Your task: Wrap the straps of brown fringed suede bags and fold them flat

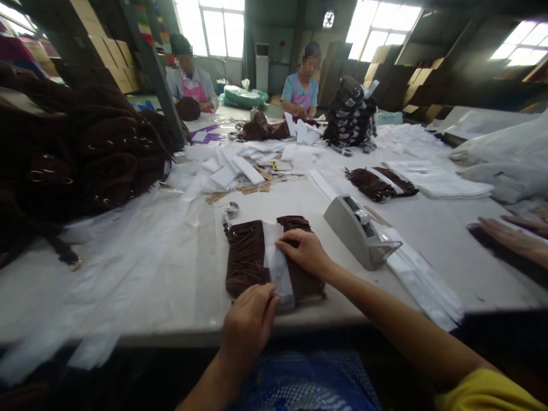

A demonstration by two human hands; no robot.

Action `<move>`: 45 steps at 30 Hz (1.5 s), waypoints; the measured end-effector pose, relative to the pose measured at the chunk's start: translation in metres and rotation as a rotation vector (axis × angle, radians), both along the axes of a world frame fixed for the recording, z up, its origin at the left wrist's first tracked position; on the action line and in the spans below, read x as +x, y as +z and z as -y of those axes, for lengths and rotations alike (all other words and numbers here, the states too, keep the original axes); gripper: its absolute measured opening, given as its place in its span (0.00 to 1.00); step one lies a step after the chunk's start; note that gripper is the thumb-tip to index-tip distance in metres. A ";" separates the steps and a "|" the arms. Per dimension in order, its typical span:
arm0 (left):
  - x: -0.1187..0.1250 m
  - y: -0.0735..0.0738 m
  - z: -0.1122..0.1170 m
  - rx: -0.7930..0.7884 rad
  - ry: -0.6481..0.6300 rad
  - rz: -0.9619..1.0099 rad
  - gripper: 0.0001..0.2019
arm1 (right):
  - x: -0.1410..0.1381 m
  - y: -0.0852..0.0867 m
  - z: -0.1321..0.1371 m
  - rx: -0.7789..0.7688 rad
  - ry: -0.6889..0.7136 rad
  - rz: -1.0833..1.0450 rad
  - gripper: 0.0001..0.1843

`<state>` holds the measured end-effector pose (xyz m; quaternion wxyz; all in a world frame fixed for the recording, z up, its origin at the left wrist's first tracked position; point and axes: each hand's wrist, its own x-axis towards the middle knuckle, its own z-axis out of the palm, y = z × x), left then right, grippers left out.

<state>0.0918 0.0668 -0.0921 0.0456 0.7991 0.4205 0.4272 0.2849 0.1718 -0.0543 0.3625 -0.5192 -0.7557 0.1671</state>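
A dark brown fringed bag lies flat on the table before me, with a white wrapping strip running across its middle. My left hand is closed at the bag's near edge, its fingertips at the strip's lower left side. The fingers of my right hand are pressed together on the strip's upper right edge, over the brown fringe. A wrapped strap end sticks out at the bag's far left corner. Just right of the bag stands a grey tape dispenser.
White strips lie beyond the dispenser. Another wrapped fringed bag sits farther back. Brown bags are heaped at left, and a stack stands behind. Another person's hands are at right; two people work across the table.
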 end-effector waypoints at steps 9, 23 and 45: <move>0.004 0.006 -0.006 0.027 0.078 -0.033 0.13 | -0.007 0.007 -0.007 -0.181 -0.111 0.120 0.11; 0.007 0.034 -0.051 0.043 -0.054 -0.443 0.15 | -0.005 0.007 -0.019 -0.287 -0.143 0.159 0.14; -0.001 -0.023 -0.075 0.114 -0.175 -0.420 0.34 | 0.203 0.037 0.063 -0.135 -0.694 -0.093 0.17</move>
